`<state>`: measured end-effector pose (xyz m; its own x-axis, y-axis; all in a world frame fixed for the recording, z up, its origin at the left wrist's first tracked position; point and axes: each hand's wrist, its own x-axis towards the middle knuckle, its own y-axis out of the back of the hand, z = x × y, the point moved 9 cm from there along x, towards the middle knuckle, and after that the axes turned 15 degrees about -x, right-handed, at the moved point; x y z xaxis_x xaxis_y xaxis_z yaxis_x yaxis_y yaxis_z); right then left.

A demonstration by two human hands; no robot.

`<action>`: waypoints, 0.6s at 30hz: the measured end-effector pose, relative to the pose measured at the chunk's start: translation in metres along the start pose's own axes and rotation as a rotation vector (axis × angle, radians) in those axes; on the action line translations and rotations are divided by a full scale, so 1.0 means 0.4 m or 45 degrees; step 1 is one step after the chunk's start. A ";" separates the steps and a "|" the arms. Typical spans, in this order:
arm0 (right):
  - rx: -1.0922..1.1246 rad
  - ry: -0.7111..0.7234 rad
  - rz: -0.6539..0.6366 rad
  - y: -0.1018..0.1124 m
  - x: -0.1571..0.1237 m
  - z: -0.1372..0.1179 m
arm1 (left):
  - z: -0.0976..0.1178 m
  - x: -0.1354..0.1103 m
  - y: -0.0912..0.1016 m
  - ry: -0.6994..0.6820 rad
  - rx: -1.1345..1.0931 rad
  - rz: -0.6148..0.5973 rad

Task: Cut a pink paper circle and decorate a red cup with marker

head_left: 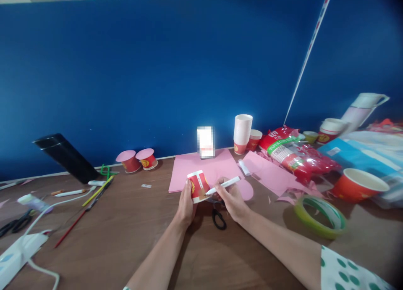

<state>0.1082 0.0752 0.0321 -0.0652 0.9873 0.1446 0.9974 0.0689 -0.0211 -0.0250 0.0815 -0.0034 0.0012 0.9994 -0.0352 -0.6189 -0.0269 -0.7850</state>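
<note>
My left hand [186, 204] is closed around a red and white paper cup [199, 185], which lies on its side in the grip. In my right hand [232, 199] is a white marker [225, 185], its tip at the cup's wall near the rim. Whether the tip touches the cup I cannot tell. Black-handled scissors [218, 218] lie under my right hand, their blades hidden. Behind both hands is a stack of pink paper [182, 168], with a rounded pink cut-out [246, 191] at its right.
Two cups with pink discs [126, 160] stand back left. Stacked paper cups [242, 132], a red bag of cups [286, 151], an orange cup [357, 187] and a tape roll [319, 218] are right. A black container [66, 157] and power strip [22, 256] are left.
</note>
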 end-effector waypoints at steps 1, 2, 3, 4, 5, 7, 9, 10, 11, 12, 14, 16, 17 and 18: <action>-0.003 0.003 -0.005 0.000 -0.001 0.000 | 0.001 0.001 0.002 -0.008 0.007 0.003; -0.004 0.001 -0.005 0.000 -0.002 0.001 | 0.002 0.001 0.004 -0.013 0.011 0.006; -0.004 -0.001 0.002 0.001 -0.002 0.002 | 0.002 0.002 0.005 -0.014 0.013 0.007; -0.002 -0.006 0.012 0.003 -0.002 0.002 | 0.001 0.002 0.005 -0.010 0.013 0.006; 0.003 -0.012 0.023 0.005 -0.001 0.002 | 0.000 0.002 0.004 -0.004 0.012 0.004; 0.018 -0.021 0.030 0.006 0.002 0.002 | -0.002 0.001 0.000 0.005 0.006 -0.004; 0.022 -0.028 0.014 0.004 0.005 0.002 | -0.002 0.000 -0.004 0.013 -0.002 -0.017; 0.021 -0.030 0.005 0.004 0.006 0.002 | -0.002 -0.001 -0.005 0.015 -0.008 -0.018; 0.014 -0.032 -0.004 0.003 0.007 0.002 | -0.002 -0.001 -0.005 0.021 -0.018 -0.015; 0.005 -0.036 -0.011 0.003 0.008 0.003 | -0.003 -0.002 -0.004 0.030 -0.030 -0.009; 0.007 -0.043 -0.014 0.004 0.007 0.005 | -0.005 -0.004 -0.002 0.053 -0.052 0.011; 0.025 -0.047 -0.009 0.004 0.006 0.007 | -0.006 -0.006 -0.001 0.064 -0.063 0.033; 0.035 -0.047 -0.003 0.004 0.005 0.008 | -0.005 -0.007 -0.002 0.062 -0.063 0.043; 0.044 -0.046 0.004 0.004 0.005 0.009 | -0.004 -0.008 -0.003 0.057 -0.062 0.049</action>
<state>0.1096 0.0777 0.0289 -0.0633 0.9921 0.1085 0.9960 0.0696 -0.0554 -0.0231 0.0783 -0.0034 0.0142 0.9956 -0.0924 -0.5799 -0.0671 -0.8119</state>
